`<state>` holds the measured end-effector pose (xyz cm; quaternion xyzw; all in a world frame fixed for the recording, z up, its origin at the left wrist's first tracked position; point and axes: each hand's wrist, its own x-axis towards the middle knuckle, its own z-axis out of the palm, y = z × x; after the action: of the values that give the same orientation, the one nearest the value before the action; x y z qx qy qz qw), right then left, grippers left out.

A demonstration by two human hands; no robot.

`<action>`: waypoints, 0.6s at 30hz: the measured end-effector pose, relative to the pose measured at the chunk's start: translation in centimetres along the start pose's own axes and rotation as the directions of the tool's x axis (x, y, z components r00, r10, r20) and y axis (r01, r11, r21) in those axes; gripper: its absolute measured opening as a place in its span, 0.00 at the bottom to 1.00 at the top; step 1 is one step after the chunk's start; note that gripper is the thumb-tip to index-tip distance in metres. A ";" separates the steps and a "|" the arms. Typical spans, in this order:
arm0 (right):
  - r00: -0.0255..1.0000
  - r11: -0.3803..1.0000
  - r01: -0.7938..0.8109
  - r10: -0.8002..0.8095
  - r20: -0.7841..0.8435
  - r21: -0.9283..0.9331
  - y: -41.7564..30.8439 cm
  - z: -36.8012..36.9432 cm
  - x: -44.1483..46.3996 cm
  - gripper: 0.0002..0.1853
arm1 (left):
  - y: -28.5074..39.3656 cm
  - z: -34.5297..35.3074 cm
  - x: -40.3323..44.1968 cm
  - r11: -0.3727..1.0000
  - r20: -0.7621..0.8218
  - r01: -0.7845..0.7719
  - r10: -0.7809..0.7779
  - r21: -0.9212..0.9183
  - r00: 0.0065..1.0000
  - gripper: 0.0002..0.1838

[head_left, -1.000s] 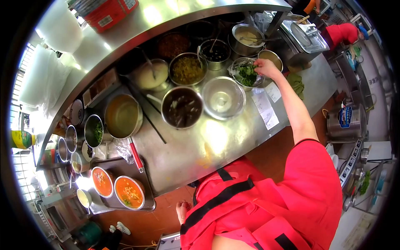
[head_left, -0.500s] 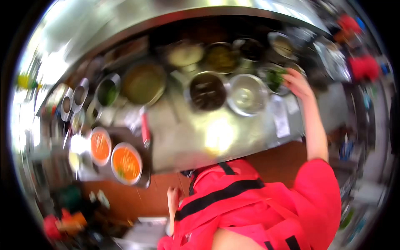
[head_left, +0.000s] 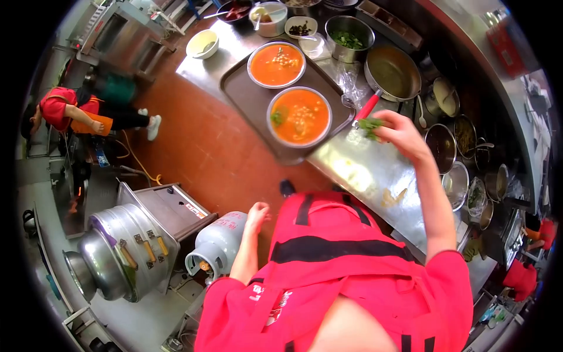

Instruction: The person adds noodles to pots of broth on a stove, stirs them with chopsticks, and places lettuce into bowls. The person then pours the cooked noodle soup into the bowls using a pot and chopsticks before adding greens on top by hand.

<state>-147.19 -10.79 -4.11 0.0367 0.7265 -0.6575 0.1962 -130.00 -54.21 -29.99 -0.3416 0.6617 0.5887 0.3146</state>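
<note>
My right hand [head_left: 402, 136] is closed in a pinch on a small bunch of green herb leaves [head_left: 369, 127], above the steel counter beside a frying pan's red handle [head_left: 368, 107]. To its left lies a brown tray [head_left: 240, 88] with two bowls of orange-red soup. The nearer soup bowl [head_left: 302, 123] has pale bits in the middle and a green sprig [head_left: 278, 116] at its left side. In the farther soup bowl [head_left: 275, 61] pale bits float with a few dark specks. My left hand [head_left: 257, 217] hangs low near a gas cylinder [head_left: 226, 234], fingers curled, nothing visible in it.
A pot of chopped greens [head_left: 347, 40] and the frying pan [head_left: 394, 73] stand behind the tray. Several pots and bowls line the counter's right side. A white bowl [head_left: 202, 44] sits at its left end. Another person [head_left: 70, 111] is at far left, near a large steel pot [head_left: 105, 270].
My view has turned left toward the tray. The right hand has come away from the herb bowl with leaves in its fingers and is now near the nearer soup bowl.
</note>
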 end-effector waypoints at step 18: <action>0.999 0.954 0.041 -0.050 -0.022 -0.298 0.5 8.3 12.0 0.09 | -7.4 -8.9 1.0 0.947 -0.031 0.191 -0.206 -0.259 0.978 0.07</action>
<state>-156.14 -21.20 -9.12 -0.0003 0.8208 -0.5442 0.1737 -124.66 -63.71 -34.03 -0.4607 0.5516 0.6241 0.3065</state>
